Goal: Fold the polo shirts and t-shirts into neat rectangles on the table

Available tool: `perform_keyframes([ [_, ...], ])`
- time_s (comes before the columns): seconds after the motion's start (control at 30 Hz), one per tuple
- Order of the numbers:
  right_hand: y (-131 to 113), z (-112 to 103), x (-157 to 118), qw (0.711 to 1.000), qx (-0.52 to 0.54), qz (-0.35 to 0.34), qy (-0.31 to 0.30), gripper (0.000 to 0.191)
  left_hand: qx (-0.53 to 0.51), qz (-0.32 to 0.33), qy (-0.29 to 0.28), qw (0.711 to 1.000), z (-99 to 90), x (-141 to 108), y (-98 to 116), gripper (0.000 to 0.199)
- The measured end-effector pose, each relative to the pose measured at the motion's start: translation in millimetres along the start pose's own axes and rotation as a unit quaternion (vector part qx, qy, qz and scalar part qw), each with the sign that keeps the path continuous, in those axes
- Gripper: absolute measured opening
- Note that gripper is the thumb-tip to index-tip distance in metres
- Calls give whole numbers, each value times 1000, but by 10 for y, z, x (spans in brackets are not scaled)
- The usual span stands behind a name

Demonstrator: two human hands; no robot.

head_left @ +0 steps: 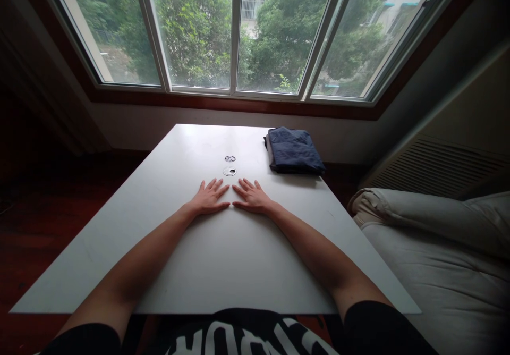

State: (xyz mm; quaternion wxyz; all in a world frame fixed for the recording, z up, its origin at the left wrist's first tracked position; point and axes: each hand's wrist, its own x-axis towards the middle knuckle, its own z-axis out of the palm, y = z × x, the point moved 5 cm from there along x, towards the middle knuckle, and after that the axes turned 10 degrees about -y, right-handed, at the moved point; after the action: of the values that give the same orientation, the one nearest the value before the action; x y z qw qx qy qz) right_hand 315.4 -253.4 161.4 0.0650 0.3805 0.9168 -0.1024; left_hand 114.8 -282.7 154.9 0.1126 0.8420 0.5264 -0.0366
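Note:
My left hand (209, 197) lies flat on the white table (191, 270), palm down with the fingers spread. Beside it, my right hand (252, 195) rests the same way, its thumb a small gap from the left thumb. Neither hand holds anything. Just beyond the fingertips, a round cable-hole cover (229, 171) is set in the tabletop, with a second round disc (230, 159) behind it. A folded stack of dark blue cloth (297, 150) lies at the far right corner, apart from my right hand; a grey layer shows at its left side.
A light-coloured sofa (430, 259) stands against the table's right side. Behind the table is a wall with a wide window (199, 36) in a brown frame. Dark red wooden floor (43, 227) shows at the left.

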Motion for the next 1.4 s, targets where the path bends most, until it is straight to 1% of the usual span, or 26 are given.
perform_keyframes([
  [0.2,2,-9,-19,1000,1,-6,21,87,-10,-3,-4,1000,-35,0,14,86],
  [0.33,1,-22,-41,1000,1,-4,23,86,-24,4,-44,999,-64,10,-5,91],
  [0.4,1,-24,-49,1000,2,-1,22,85,-23,8,-43,999,-72,2,-8,90],
  [0.57,-11,-32,-62,1000,5,-1,23,85,-14,-3,33,999,-50,-17,-13,74],
  [0.67,-12,-36,-66,1000,7,-4,24,85,-16,-7,40,999,-15,-6,-9,72],
  [0.73,0,-48,-70,999,9,-4,31,83,-19,-6,48,999,-34,-12,5,73],
  [0.8,23,-74,-71,999,13,-4,49,76,-31,-2,77,997,-100,-41,28,68],
  [0.87,59,-113,-61,997,21,-3,78,64,-58,-2,134,989,-202,-90,41,53],
  [0.93,102,-156,-31,994,26,-9,104,53,-89,-20,191,977,-294,-143,20,41],
  [1.0,165,-202,24,992,23,-15,120,43,-106,-43,215,970,-336,-169,-22,37],
  [1.07,277,-261,104,992,19,-8,124,35,-110,-55,206,971,-333,-160,-63,32],
  [1.1,361,-305,149,992,18,6,129,32,-112,-58,198,972,-324,-151,-83,31],
  [1.2,723,-505,267,982,24,90,165,33,-124,-75,192,971,-298,-134,-147,33],
  [1.3,1154,-751,308,954,28,196,227,39,-124,-89,195,969,-285,-131,-178,36],
  [1.4,1544,-926,239,906,27,304,292,52,-126,-91,193,969,-288,-125,-178,37],
])
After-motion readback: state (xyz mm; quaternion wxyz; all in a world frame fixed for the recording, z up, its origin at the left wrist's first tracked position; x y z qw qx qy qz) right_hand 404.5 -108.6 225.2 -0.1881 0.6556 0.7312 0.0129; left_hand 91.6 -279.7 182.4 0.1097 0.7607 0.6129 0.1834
